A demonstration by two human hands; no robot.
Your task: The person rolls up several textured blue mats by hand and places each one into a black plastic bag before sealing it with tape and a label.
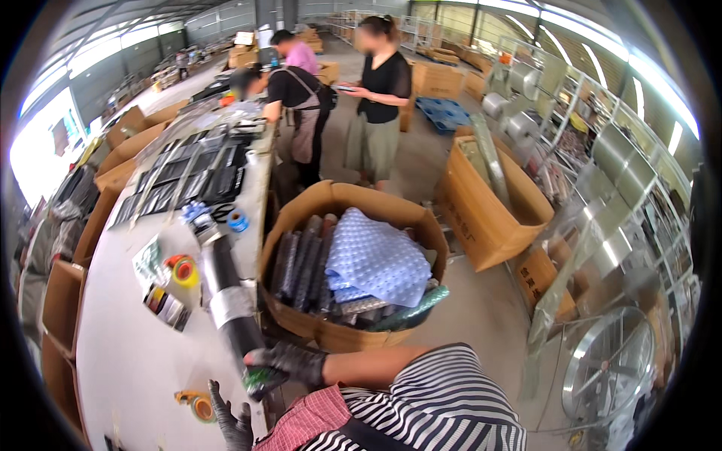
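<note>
Gripped at its near end by the gloved right hand point(297, 364), a black roll point(226, 284) lies along the white table's point(113, 353) right edge; the gloved left hand point(236, 422) spreads wide at the table's near right. Right of the table stands a cardboard carton point(322, 332) topped with blue bubble wrap point(380, 259). Flat black packages point(180, 180) cover the table's far part; mid-table sits a red-and-yellow tape dispenser point(183, 271).
</note>
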